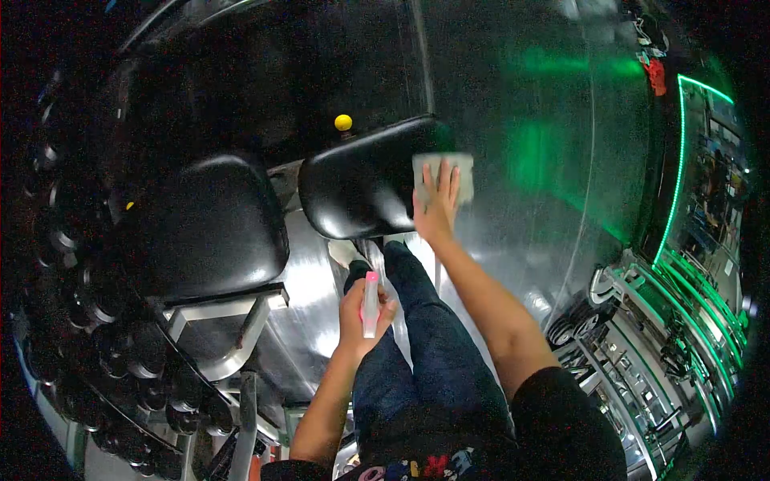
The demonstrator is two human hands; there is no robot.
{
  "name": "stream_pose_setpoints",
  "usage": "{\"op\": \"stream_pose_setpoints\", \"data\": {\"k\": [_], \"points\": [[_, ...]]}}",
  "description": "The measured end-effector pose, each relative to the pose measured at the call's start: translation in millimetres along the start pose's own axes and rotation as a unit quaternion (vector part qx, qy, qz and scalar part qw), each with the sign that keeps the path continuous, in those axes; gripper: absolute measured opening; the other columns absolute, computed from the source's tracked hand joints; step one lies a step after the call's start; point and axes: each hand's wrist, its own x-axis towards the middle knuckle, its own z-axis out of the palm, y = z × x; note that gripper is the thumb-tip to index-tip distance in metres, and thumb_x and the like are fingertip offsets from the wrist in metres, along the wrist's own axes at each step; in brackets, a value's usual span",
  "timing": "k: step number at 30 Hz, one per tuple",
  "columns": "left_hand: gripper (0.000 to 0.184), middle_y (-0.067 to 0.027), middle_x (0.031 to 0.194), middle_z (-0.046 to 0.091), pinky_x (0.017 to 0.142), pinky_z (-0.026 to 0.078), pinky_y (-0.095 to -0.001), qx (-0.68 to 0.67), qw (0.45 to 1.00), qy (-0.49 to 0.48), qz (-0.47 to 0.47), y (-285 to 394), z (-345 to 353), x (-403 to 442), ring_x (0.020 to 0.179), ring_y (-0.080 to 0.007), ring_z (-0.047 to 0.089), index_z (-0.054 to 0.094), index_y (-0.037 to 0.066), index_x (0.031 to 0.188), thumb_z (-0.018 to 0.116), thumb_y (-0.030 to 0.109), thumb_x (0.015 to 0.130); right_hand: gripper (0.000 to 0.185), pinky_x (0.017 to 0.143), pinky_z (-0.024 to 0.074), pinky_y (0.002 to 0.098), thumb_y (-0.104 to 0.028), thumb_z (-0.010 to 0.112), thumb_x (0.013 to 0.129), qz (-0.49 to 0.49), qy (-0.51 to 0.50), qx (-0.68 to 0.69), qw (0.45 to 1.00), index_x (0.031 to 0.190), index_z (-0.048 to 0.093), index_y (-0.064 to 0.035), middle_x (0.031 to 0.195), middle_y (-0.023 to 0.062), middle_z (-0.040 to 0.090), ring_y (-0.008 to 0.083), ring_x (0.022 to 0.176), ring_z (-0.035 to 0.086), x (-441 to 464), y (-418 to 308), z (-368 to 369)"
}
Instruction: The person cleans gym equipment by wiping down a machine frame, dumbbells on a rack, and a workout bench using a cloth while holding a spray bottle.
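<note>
Under the spread fingers of my right hand lies a pale grey cloth, at the right end of a black padded bench seat. My left hand, lower and nearer my body, is wrapped round a white bottle with a pink top. To the left of the seat is a larger black pad, with a gap between the two. A yellow ball-shaped knob shows just beyond the seat's far edge.
A metal frame supports the larger pad. Dark dumbbells on a rack fill the left side. At the right are a metal machine and a green-lit mirror edge. My legs stand just below the seat.
</note>
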Motion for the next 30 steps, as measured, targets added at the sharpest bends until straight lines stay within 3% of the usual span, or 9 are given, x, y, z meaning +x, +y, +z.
{"op": "stream_pose_setpoints", "data": {"k": [2, 6, 8, 9, 12, 15, 22, 26, 30], "points": [[0.026, -0.0058, 0.077, 0.059, 0.064, 0.049, -0.0307, -0.004, 1.000, -0.003, -0.006, 0, 0, 0, 0.067, -0.0174, 0.059, 0.055, 0.005, 0.092, 0.074, 0.016, 0.079, 0.059, 0.112, 0.0261, 0.0563, -0.029, 0.055, 0.093, -0.042, 0.070, -0.012, 0.997, 0.149, 0.035, -0.0290, 0.159, 0.0135, 0.016, 0.0451, 0.143, 0.016, 63, -2, 1], [0.026, -0.0059, 0.078, 0.059, 0.064, 0.050, -0.0306, -0.023, 0.999, -0.009, -0.031, -2, 5, 5, 0.068, -0.0175, 0.060, 0.055, 0.005, 0.092, 0.074, 0.017, 0.080, 0.045, 0.109, 0.0342, 0.0483, -0.026, 0.056, 0.092, -0.110, 0.016, 0.005, 0.994, 0.134, 0.052, -0.0136, 0.145, 0.0212, 0.042, 0.0416, 0.132, 0.039, 161, 3, -11], [0.025, -0.0061, 0.078, 0.059, 0.065, 0.050, -0.0307, -0.032, 0.998, -0.018, -0.046, -2, 7, 6, 0.069, -0.0177, 0.060, 0.055, 0.005, 0.092, 0.074, 0.017, 0.080, 0.035, 0.106, 0.0381, 0.0436, -0.022, 0.056, 0.091, 0.004, -0.244, 0.021, 0.970, 0.123, 0.059, -0.0071, 0.135, 0.0225, 0.052, 0.0390, 0.123, 0.049, 177, -10, -43], [0.027, -0.0053, 0.080, 0.059, 0.065, 0.049, -0.0290, -0.015, 0.999, -0.021, -0.021, -2, 9, 8, 0.071, -0.0147, 0.059, 0.055, 0.004, 0.094, 0.073, 0.019, 0.082, 0.031, 0.102, 0.0410, 0.0415, -0.016, 0.059, 0.089, -0.097, -0.126, 0.070, 0.985, 0.118, 0.062, -0.0066, 0.130, 0.0219, 0.054, 0.0391, 0.120, 0.051, 167, 7, -34], [0.029, -0.0044, 0.082, 0.060, 0.066, 0.048, -0.0272, 0.001, 0.999, -0.031, 0.018, 6, 11, 12, 0.073, -0.0116, 0.057, 0.054, 0.003, 0.095, 0.073, 0.021, 0.083, 0.038, 0.102, 0.0408, 0.0410, -0.012, 0.062, 0.087, -0.127, 0.020, 0.167, 0.978, 0.125, 0.058, -0.0091, 0.133, 0.0217, 0.052, 0.0395, 0.121, 0.049, 126, 14, -38], [0.029, -0.0046, 0.082, 0.060, 0.067, 0.048, -0.0271, 0.007, 0.999, -0.042, 0.023, 13, 8, 15, 0.073, -0.0118, 0.057, 0.055, 0.003, 0.096, 0.074, 0.021, 0.083, 0.055, 0.114, 0.0273, 0.0413, -0.003, 0.058, 0.088, -0.104, 0.045, 0.091, 0.989, 0.141, 0.047, -0.0148, 0.150, 0.0170, 0.035, 0.0386, 0.137, 0.034, 57, 33, -27], [0.027, -0.0040, 0.083, 0.059, 0.070, 0.047, -0.0267, 0.000, 0.999, -0.051, -0.018, 12, 12, 21, 0.075, -0.0116, 0.056, 0.054, 0.003, 0.097, 0.073, 0.018, 0.084, 0.064, 0.117, 0.0197, 0.0458, -0.007, 0.056, 0.091, 0.153, 0.008, 0.213, 0.965, 0.150, 0.032, -0.0138, 0.159, 0.0223, 0.011, 0.0440, 0.145, 0.013, -98, 34, 10], [0.024, -0.0032, 0.084, 0.058, 0.071, 0.047, -0.0258, 0.010, 0.998, -0.057, -0.011, 8, 20, 16, 0.077, -0.0108, 0.055, 0.054, 0.003, 0.096, 0.071, 0.013, 0.083, 0.057, 0.116, 0.0178, 0.0545, -0.016, 0.052, 0.096, 0.199, 0.126, 0.244, 0.941, 0.149, 0.034, -0.0162, 0.159, 0.0179, 0.014, 0.0421, 0.144, 0.019, -51, 10, 21], [0.022, -0.0019, 0.082, 0.057, 0.070, 0.045, -0.0251, 0.012, 0.997, -0.082, -0.001, 6, 22, 10, 0.076, -0.0100, 0.053, 0.054, 0.003, 0.095, 0.071, 0.006, 0.081, 0.047, 0.109, 0.0133, 0.0686, -0.031, 0.042, 0.100, 0.412, 0.097, 0.193, 0.885, 0.146, 0.040, -0.0197, 0.154, 0.0104, 0.033, 0.0355, 0.139, 0.034, 24, 13, 0]]}}
